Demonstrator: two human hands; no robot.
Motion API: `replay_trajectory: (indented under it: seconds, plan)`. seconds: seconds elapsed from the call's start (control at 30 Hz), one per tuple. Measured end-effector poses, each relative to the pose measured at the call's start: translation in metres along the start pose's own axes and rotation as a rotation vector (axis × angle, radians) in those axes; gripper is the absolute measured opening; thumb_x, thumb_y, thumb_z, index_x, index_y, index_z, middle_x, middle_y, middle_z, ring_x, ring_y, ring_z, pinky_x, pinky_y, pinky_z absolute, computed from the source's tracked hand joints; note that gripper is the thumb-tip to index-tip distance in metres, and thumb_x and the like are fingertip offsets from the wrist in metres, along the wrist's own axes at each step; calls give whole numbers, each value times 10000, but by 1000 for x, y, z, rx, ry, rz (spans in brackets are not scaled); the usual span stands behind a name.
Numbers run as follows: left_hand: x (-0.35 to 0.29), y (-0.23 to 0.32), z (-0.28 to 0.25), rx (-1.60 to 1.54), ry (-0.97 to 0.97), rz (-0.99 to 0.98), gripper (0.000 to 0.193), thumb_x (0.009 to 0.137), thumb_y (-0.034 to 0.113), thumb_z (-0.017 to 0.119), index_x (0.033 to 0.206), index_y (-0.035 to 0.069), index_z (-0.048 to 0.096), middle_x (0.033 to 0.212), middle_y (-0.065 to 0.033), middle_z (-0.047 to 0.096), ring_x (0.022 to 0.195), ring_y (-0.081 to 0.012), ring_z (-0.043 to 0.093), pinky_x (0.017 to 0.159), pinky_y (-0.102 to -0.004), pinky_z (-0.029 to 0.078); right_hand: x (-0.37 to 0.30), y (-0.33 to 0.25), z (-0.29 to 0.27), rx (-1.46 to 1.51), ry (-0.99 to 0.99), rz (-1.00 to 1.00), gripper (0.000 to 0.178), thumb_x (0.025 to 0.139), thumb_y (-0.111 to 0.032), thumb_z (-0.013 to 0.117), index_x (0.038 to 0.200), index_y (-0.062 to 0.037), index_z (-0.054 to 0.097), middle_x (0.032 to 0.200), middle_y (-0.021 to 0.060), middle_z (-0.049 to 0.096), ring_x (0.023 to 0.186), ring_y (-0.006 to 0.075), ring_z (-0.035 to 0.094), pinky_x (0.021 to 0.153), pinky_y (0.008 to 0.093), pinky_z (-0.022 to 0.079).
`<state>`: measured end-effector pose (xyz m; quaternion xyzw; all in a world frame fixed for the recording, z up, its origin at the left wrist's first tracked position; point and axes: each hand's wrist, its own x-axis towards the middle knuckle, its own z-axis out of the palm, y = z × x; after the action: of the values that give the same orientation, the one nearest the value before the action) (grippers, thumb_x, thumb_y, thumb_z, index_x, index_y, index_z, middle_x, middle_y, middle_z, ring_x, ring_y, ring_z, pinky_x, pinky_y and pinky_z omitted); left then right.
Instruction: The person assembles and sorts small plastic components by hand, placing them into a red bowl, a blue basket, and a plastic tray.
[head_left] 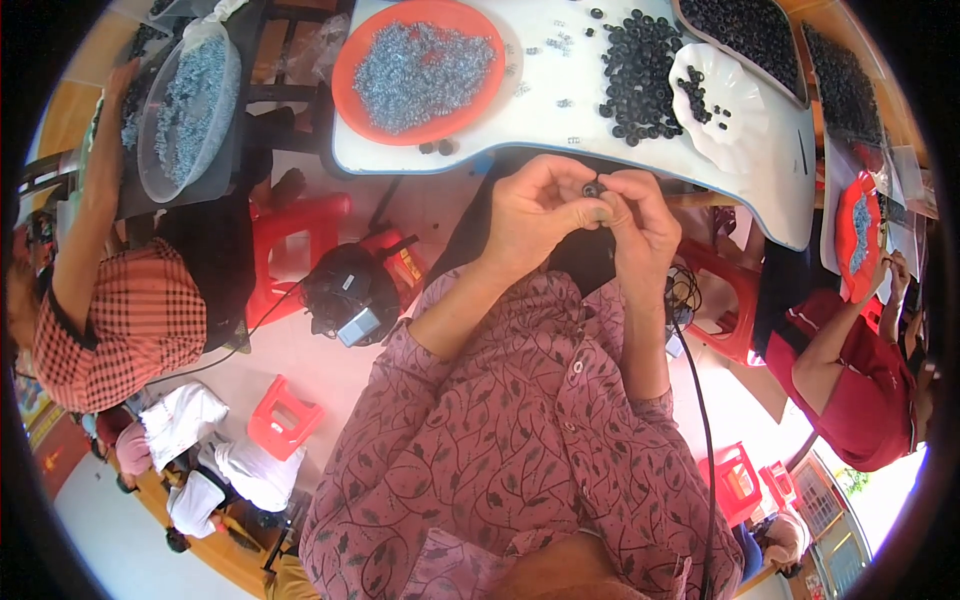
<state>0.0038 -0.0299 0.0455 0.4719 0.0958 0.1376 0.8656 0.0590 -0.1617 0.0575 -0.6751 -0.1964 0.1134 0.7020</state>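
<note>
My left hand [540, 215] and my right hand [645, 218] meet in front of the table's near edge. Pinched between their fingertips is a small black round part [593, 189], mostly covered by the thumbs and fingers. Beyond my hands, a pile of similar black round parts [635, 85] lies on the white table [540, 110]. To its right, a white scalloped plate [745, 125] carries several small black pieces. An orange-red plate [345, 105] at the left holds a heap of small clear bluish pieces [425, 75].
A black-filled tray [745, 35] sits at the far right of the table. Loose clear pieces [560, 42] lie mid-table. Red stools [290, 235] stand beside me, near a black bag [350, 290]. Other people sit left [130, 320] and right [850, 380]. A cable [703, 420] hangs at my right.
</note>
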Motion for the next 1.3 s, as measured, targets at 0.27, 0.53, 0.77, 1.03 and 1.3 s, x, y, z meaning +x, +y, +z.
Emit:
replay_trajectory:
  seconds: [0.27,0.53,0.77,1.03,1.3]
  plan:
    - [-2,3,5,-18,-33,10,290,842,-81,677,1122,-54,607,907,-86,667,798,-133,653,728,-261,556,0,2,-1,100,26,38,109,920,-4,622,1023,12,655,1001,23,580,840,71,557,719,194,463]
    - [1,-5,-5,-56,-25,-47,245,864,-61,659,1107,-49,630,900,-83,671,744,-137,655,701,-259,560,0,-1,0,124,32,80,121,922,-15,627,1037,8,653,1019,20,579,815,64,552,708,192,464]
    - [1,-3,0,-105,-8,-40,247,858,-60,669,1102,-37,639,872,-64,661,740,-126,650,695,-250,556,-1,5,-2,125,34,70,113,933,-32,619,1034,3,653,1011,10,586,809,58,551,699,191,464]
    - [1,1,3,-58,-33,-15,232,862,-58,668,1091,-39,637,863,-55,657,752,-115,644,696,-248,553,-2,8,-1,159,24,100,100,947,-43,601,1020,10,644,1007,18,587,792,58,553,689,191,467]
    - [2,-2,0,-90,-42,-39,253,879,-52,648,1131,-44,630,915,-81,673,773,-128,654,712,-258,560,0,6,1,157,50,45,79,935,-23,611,1000,11,642,1003,30,580,795,66,561,690,191,472]
